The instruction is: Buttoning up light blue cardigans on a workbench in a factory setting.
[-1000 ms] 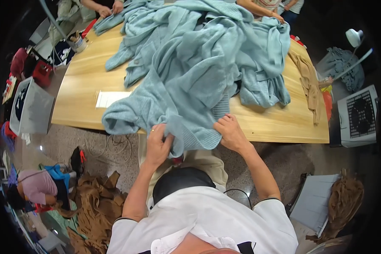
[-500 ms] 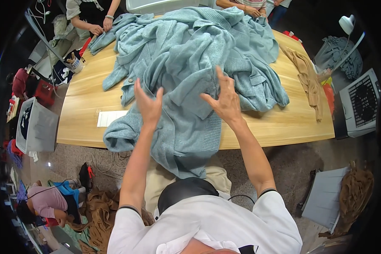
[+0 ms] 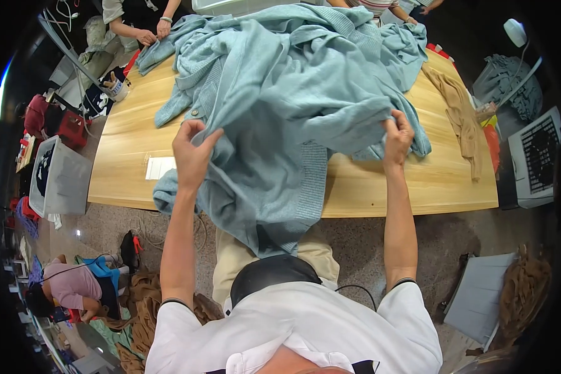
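Pale blue knit garment (image 3: 280,118), pressed flat a moment ago, now lifts off the wooden table (image 3: 380,187): left hand (image 3: 192,153) and right hand (image 3: 397,134), spread wider apart, each pinch its fabric closed

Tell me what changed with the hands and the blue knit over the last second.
Both hands moved apart and up: the left hand and right hand now pinch the light blue knitted garment at separate spots, lifting and spreading it, where a second ago they gripped its front edge close together. The wooden table, white paper slip and tan cloth stayed put.
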{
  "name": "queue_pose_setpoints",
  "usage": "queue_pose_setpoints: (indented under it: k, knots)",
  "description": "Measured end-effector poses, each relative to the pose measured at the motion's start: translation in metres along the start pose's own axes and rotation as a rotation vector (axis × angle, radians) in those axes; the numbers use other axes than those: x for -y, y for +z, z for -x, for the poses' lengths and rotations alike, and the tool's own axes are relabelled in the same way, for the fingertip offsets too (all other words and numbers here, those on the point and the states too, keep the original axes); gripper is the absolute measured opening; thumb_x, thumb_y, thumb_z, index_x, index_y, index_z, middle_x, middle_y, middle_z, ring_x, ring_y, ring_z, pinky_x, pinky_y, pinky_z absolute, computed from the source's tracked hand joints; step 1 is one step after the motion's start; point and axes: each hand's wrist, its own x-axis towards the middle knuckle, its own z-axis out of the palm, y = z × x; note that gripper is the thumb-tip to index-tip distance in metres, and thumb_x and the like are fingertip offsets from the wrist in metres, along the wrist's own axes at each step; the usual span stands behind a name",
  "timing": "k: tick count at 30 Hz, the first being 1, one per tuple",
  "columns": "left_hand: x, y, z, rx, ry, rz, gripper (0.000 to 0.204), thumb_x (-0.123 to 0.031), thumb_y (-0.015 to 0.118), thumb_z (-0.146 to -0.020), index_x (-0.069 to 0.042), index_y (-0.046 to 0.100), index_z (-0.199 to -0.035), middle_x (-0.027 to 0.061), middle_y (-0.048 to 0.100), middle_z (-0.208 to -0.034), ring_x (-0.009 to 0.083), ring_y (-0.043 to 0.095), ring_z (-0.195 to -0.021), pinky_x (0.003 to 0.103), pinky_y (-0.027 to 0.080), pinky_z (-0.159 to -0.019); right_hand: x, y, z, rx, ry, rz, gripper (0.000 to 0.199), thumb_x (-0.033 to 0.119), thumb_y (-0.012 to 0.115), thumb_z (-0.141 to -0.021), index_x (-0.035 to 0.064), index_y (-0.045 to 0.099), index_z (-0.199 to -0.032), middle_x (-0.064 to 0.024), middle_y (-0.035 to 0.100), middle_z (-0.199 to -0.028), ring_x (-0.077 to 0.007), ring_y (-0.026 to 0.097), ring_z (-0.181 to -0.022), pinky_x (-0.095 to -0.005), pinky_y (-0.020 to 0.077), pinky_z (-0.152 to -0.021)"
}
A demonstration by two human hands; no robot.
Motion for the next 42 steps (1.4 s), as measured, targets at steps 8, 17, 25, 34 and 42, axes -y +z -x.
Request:
queue_pose_setpoints:
  k: [8,17,25,34,42]
  knots:
    - [0.032,-0.092,0.025,-0.399,0.147,-0.264,0.027,-0.011,0.082,-0.094,-0.005,0.056,-0.089,-0.0020,0.052,-0.083,0.0109,0.049,-0.079,0.026,0.044,-0.076,-0.011,-0.077,-0.003,-0.566,0.087,-0.298,0.024,0.017,0.051,-0.101,0.0043,0.068,-0.112,-0.0081,0.069,-0.115,-0.0201,0.062,-0.108,-0.0345,0.0488,-0.096]
    - [0.072,-0.091,0.049,-0.164,-0.385,0.036,0.046,-0.017,0.086,-0.087,0.003,0.065,-0.122,0.0123,0.067,-0.120,0.0175,0.064,-0.107,0.029,0.050,-0.093,-0.091,-0.109,0.005,-0.113,0.313,0.027,0.041,0.013,0.054,-0.106,-0.0008,0.056,-0.145,-0.0183,0.060,-0.141,-0.0303,0.063,-0.121,-0.0386,0.0531,-0.102]
    - [-0.030,-0.091,0.041,0.392,-0.217,-0.116,0.021,-0.010,0.079,-0.092,0.002,0.072,-0.107,-0.0011,0.071,-0.094,0.0069,0.062,-0.087,0.025,0.051,-0.078,0.020,-0.043,0.076,-0.126,-0.727,0.754,0.049,0.011,0.069,-0.094,0.0009,0.058,-0.141,-0.0200,0.059,-0.143,-0.0388,0.058,-0.133,-0.0487,0.0474,-0.109]
    - [-0.104,-0.115,0.047,0.256,0.121,0.039,0.011,0.002,0.070,-0.091,-0.002,0.068,-0.101,-0.0016,0.064,-0.092,0.0053,0.055,-0.088,0.022,0.042,-0.078,-0.016,0.061,0.153,0.400,-0.239,0.692,0.053,0.017,0.078,-0.092,0.0040,0.057,-0.139,-0.0209,0.073,-0.122,-0.0382,0.073,-0.106,-0.0435,0.0568,-0.086]
    - [0.060,-0.212,0.073,-0.295,-0.278,-0.038,0.014,0.000,0.065,-0.092,-0.001,0.066,-0.106,0.0012,0.067,-0.099,0.0097,0.060,-0.090,0.025,0.047,-0.084,0.001,-0.005,0.131,0.424,0.188,0.075,0.012,0.003,0.066,-0.095,0.0043,0.073,-0.104,0.0039,0.068,-0.094,-0.0061,0.056,-0.081,-0.0229,0.0449,-0.073]
